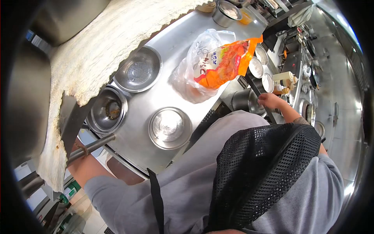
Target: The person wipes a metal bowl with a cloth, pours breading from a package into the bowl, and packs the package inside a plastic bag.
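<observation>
– At the right of the head view, beside the flat, silver steel counter (136,113), what does my remote feed show?

– The bare right hand (271,100), its fingers bent at the long, straight, black bar (253,85), next to the deep, cylindrical, grey steel pot (240,99). Bar and pot are the things nearest at hand, just off the counter's edge. I cannot tell whether the fingertips pinch the bar or merely rest against it.

– And on the left?

– I see only the bare left forearm (86,169), running up to a cylindrical metal rod (95,148). The left hand is hidden, near the pale, rough, ragged-edged sheet (105,39); whether its fingers are spread or closed, I cannot tell.

– Which step is in hand?

– I judge it a reach or a steadying touch at the bar. On the counter, a bright orange printed packet (233,62) lies partly within a crumpled, translucent plastic bag (181,80); the round, silver steel bowl (156,134) stands apart, untouched by the right hand.

– What does the next move call for?

– In my judgement, a sure hold at the bar and clearance from the pot.
</observation>
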Tool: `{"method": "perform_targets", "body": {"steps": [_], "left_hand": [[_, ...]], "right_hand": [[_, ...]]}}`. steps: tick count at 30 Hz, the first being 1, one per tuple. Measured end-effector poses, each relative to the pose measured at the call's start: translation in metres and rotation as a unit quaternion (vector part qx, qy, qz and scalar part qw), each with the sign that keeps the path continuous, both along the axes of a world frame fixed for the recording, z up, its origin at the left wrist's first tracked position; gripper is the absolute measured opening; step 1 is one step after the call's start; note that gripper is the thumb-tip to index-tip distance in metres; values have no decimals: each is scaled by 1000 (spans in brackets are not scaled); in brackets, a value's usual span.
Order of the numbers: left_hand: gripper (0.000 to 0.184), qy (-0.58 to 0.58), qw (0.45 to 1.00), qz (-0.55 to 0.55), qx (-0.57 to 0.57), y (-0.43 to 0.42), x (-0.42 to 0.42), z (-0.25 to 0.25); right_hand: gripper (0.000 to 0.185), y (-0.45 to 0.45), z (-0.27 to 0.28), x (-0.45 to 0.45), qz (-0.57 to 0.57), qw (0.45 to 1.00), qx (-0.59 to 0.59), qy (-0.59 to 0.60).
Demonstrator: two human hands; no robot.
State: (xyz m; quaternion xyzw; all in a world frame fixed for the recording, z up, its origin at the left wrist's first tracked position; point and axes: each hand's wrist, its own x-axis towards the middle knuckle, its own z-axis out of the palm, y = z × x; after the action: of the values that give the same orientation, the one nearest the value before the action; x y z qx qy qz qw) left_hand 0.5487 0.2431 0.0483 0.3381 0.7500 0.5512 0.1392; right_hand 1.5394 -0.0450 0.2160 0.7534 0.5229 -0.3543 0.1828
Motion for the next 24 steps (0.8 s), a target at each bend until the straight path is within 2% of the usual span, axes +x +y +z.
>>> {"method": "perform_targets", "body": {"steps": [6, 15, 20, 24], "left_hand": [[39, -16, 1000, 1, 13, 9, -3, -7], [38, -43, 998, 20, 46, -9, -13, 5], [38, -71, 991, 47, 103, -49, -19, 44], [37, -80, 977, 90, 178, -116, -16, 103]], "right_hand": [[35, 24, 6, -18, -7, 1000, 31, 4], [34, 35, 4, -17, 13, 1000, -8, 0], [31, 41, -18, -2, 62, 998, 13, 26], [31, 46, -29, -6, 72, 996, 17, 52]]}}
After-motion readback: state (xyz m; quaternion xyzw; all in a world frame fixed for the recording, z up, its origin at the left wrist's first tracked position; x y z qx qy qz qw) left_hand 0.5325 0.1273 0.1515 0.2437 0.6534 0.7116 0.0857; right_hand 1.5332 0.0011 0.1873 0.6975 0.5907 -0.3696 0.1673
